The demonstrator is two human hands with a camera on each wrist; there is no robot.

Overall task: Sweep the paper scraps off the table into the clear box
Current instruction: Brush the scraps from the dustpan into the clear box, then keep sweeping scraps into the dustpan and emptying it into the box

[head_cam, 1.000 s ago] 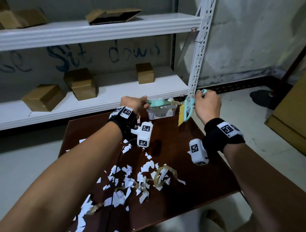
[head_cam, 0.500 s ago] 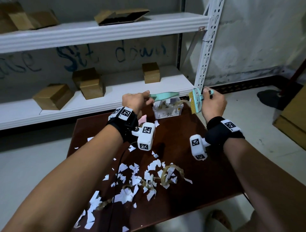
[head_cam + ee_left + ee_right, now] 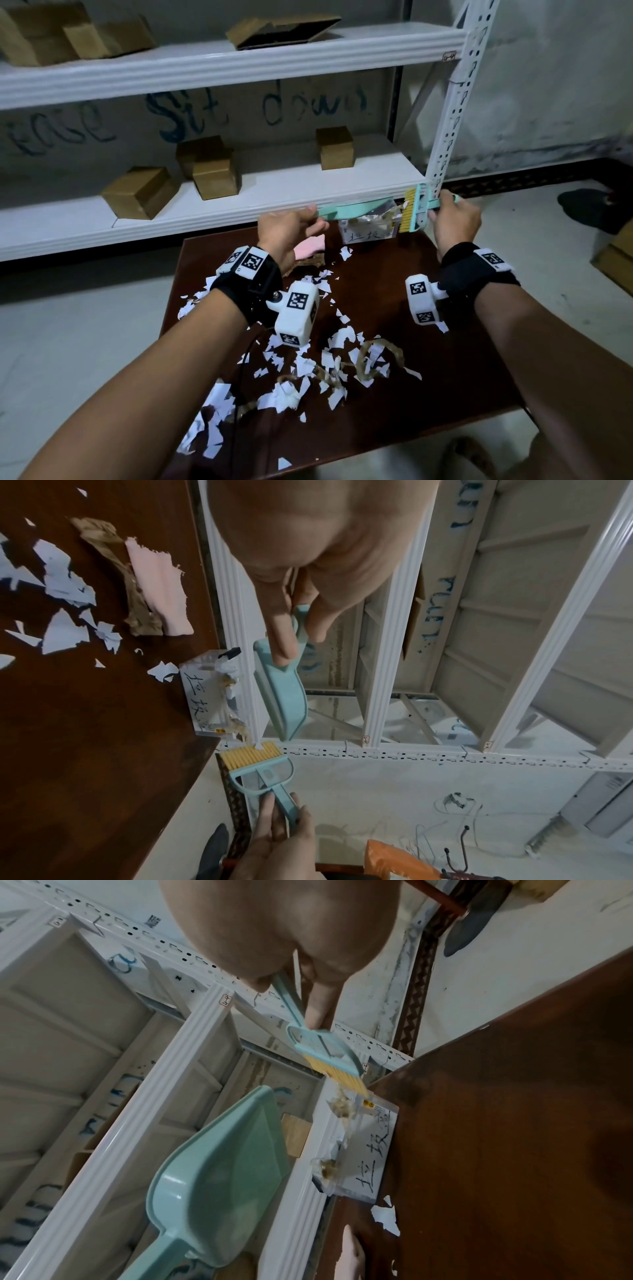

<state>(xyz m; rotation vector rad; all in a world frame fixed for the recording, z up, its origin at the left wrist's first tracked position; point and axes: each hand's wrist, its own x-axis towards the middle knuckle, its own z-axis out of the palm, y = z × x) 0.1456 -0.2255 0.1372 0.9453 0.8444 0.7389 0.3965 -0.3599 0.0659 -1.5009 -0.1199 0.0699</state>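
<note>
A clear box (image 3: 368, 233) with handwritten characters stands at the far edge of the dark brown table (image 3: 445, 377) and holds scraps. My left hand (image 3: 291, 229) grips the handle of a mint dustpan (image 3: 356, 209), held over the box. My right hand (image 3: 454, 222) grips the handle of a small mint brush (image 3: 416, 212) with yellow bristles, at the box's right end. White paper scraps (image 3: 308, 366) and brown paper curls (image 3: 373, 356) lie across the table's near half. The dustpan (image 3: 219, 1172) and brush (image 3: 257, 761) also show in the wrist views.
A pink scrap (image 3: 310, 248) and a brown piece lie near my left wrist. White metal shelving (image 3: 239, 202) with cardboard boxes (image 3: 140, 192) stands right behind the table. A perforated shelf post (image 3: 448, 113) rises by the brush. Floor lies left and right of the table.
The dustpan has tipped flatter over the box and shifted right toward the brush. The brush has stayed at the box's right end. The head view has moved closer.
</note>
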